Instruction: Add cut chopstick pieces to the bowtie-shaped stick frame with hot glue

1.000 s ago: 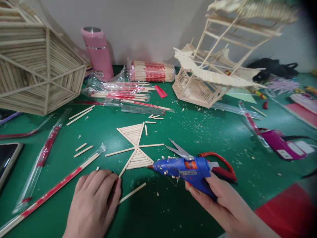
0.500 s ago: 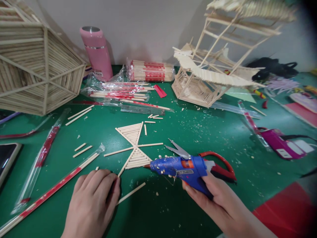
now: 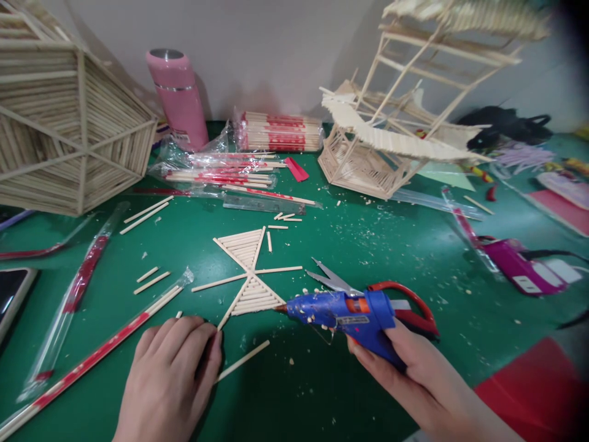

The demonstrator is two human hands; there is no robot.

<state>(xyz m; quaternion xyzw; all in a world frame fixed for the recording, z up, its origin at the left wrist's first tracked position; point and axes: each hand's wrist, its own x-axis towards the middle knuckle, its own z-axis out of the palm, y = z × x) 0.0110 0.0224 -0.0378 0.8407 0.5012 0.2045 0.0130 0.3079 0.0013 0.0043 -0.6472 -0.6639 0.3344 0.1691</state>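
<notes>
Wooden sticks form a flat fan piece [image 3: 248, 270] mid-desk [image 3: 368, 239]. Left hand [image 3: 172, 374] lies palm down on a loose stick [image 3: 243, 359], covering its near end. Right hand [image 3: 414, 374] grips a blue glue gun [image 3: 345, 310], nozzle at the fan's edge, half hiding red scissors [image 3: 405, 307].

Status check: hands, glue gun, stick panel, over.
Right hand grips blue glue gun, nozzle at stick panel edge. Left hand pins loose stick. Scissors lie behind gun.
</notes>
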